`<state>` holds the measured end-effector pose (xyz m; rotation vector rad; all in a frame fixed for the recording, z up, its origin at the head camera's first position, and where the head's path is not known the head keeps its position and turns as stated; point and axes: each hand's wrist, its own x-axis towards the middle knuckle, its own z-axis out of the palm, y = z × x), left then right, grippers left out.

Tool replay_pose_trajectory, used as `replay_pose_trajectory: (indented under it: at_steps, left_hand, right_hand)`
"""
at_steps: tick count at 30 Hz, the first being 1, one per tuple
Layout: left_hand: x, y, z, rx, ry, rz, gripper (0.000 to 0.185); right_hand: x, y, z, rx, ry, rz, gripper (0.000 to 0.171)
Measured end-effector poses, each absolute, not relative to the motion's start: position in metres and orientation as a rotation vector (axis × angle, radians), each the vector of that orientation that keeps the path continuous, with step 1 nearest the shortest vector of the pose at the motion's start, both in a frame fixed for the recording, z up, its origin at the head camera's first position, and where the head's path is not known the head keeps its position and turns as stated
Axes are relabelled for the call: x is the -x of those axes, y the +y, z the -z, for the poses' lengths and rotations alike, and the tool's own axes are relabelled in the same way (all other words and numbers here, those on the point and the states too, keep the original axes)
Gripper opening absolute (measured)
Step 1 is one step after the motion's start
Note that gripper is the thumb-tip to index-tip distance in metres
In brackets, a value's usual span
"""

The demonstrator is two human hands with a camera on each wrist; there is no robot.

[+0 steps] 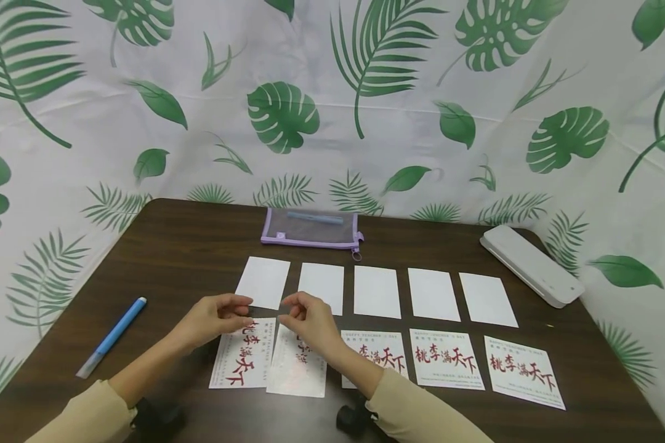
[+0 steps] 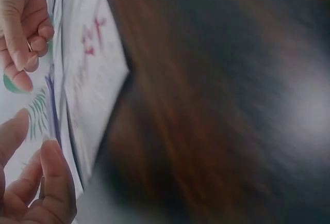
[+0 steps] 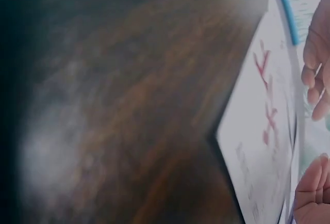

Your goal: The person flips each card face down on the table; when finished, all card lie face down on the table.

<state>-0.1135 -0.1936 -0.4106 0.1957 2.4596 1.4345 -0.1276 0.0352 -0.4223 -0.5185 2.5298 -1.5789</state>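
From the head camera, a dark wooden table [image 1: 188, 246] carries two rows of five. Toward the far edge lie blank white cards [image 1: 432, 294]; along the near edge lie printed cards [image 1: 446, 358] with red characters. The second printed sheet [image 1: 296, 369] from the left end sits tilted and looks glossy, maybe a clear sleeve over it, but I cannot tell for sure. The left hand [image 1: 213, 317] and the right hand [image 1: 310, 323] are above it, close together, fingertips curled as if pinching a thin edge; what they pinch is too small to see. I judge the step is separating or opening this sheet, and the next move asks for a fine grip on one layer only.

At the far edge a purple mesh pouch [image 1: 310, 229] holds a blue pen-like thing. A white laminator-like device [image 1: 532, 264] stands at the right corner, and a blue pen [image 1: 113, 335] lies near the left edge.

In the left wrist view, blurred, the fingers [image 2: 20, 38] are curled beside the sheet.

In the right wrist view, also blurred, the same printed sheet [image 3: 263, 146] lies on the table's near part.
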Motion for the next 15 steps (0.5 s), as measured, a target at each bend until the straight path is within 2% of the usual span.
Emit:
replay_pose_trajectory:
  at_steps: [15]
  left_hand:
    - [0.103, -0.223, 0.419, -0.175, 2.599, -1.223, 0.053]
  right_hand:
    - [0.125, 0.009, 0.434, 0.634, 2.679, 1.31, 0.026]
